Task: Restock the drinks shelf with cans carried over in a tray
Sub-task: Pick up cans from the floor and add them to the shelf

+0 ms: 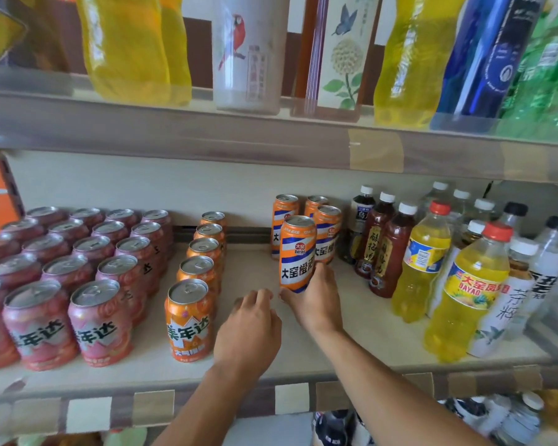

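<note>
- The right hand (314, 300) grips the tall orange can (297, 252) low on its body, fingers and thumb wrapped round the bottom third; the can leans a little and its base looks just at the shelf (351, 320), though the hand hides whether it touches.
- The left hand (248, 329) rests beside it, fingers loosely curled and holding nothing, fingertips near the can's foot.
- The can looks full — so I judge it fairly heavy for its slim build, stiff-walled but easy to dent, with a smooth printed skin that could slip. A hold round the middle would steady it better than this low one, since it is tall and tippy.
- Three matching cans (327, 233) stand close behind it, leaving open room in front for the row to grow.
- To the left runs a single file of short orange cans (189, 320), then a block of pink cans (100, 323); to the right, dark tea bottles (388, 252) and yellow soda bottles (464, 291).
- The shelf is pale, flat and smooth — a can should slide on it easily. The board above hangs low, so headroom is tight.
- No tray shows here.
</note>
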